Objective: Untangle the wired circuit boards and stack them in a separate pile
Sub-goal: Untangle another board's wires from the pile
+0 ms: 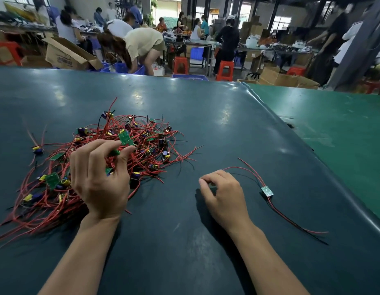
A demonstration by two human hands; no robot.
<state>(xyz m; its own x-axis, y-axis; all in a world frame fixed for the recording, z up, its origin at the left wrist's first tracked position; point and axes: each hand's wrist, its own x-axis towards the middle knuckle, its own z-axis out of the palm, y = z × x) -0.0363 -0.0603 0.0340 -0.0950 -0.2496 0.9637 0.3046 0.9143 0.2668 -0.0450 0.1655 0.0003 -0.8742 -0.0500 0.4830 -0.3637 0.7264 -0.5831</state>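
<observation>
- A tangled heap of circuit boards (104, 158) with red and black wires lies on the left part of the dark table (184, 241); this heap serves as the landmark.
- One stray board (38, 150) with its wires sits just off the heap's left edge.
- The left hand (99, 179) rests on the near side of the heap, fingers curled into the wires, thumb and fingertips pinching a green board (125, 139) that stands tilted above the tangle.
- The right hand (222, 191) lies on the table to the right of the heap, apart from it, fingers curled inward; a thin red wire runs up to its fingertips, but whether it is pinched cannot be told.
- A separated board (267, 191) lies farther right of the heap, beyond the right hand, its red and black wires (291, 222) spread flat on the table both ways.
</observation>
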